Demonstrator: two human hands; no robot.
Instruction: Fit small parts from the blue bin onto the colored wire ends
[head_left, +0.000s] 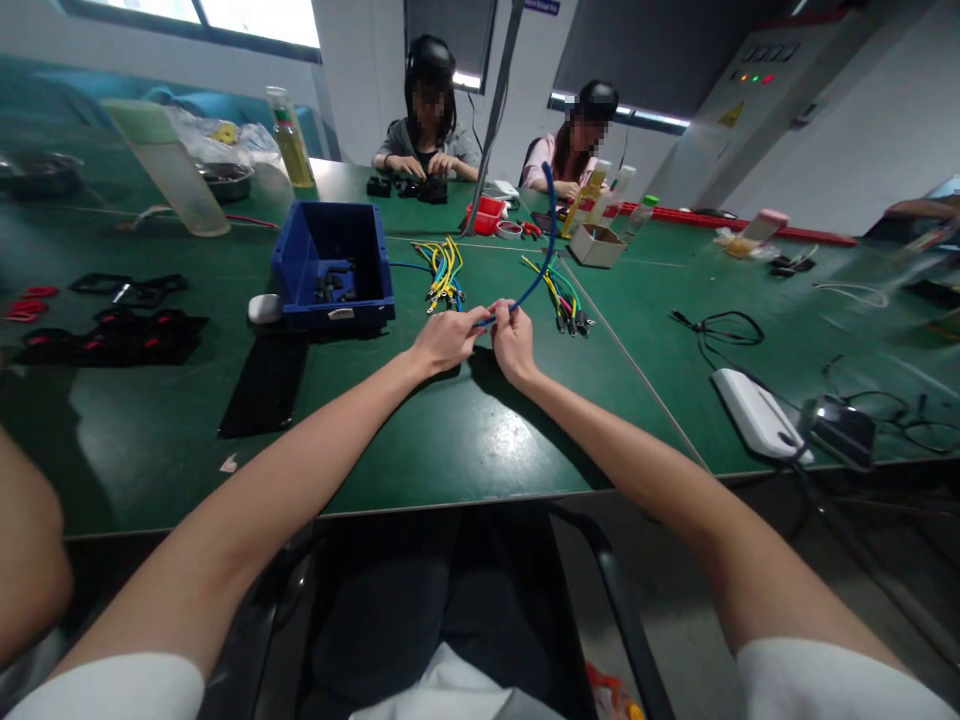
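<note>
Both hands meet over the green table, pinching one blue cable (552, 240). My left hand (448, 340) has its fingers closed on the cable's lower end. Just beside it, my right hand (513, 342) grips the same cable a little further along, and the free part curves up and away. Behind my left hand lies a bundle of yellow and blue wires (448, 268) with metal ends. A second bundle of green, yellow and red wires (564, 296) lies to the right, beyond my right hand. The blue bin (341, 318) with small black parts stands left of my hands.
A black phone (264, 385) and a white earbud case (265, 309) lie near the bin. Black parts (112, 340) are at the left. A white power bank (757, 412) with cables lies right. Two people sit across the table; a person's arm (26, 550) shows at left.
</note>
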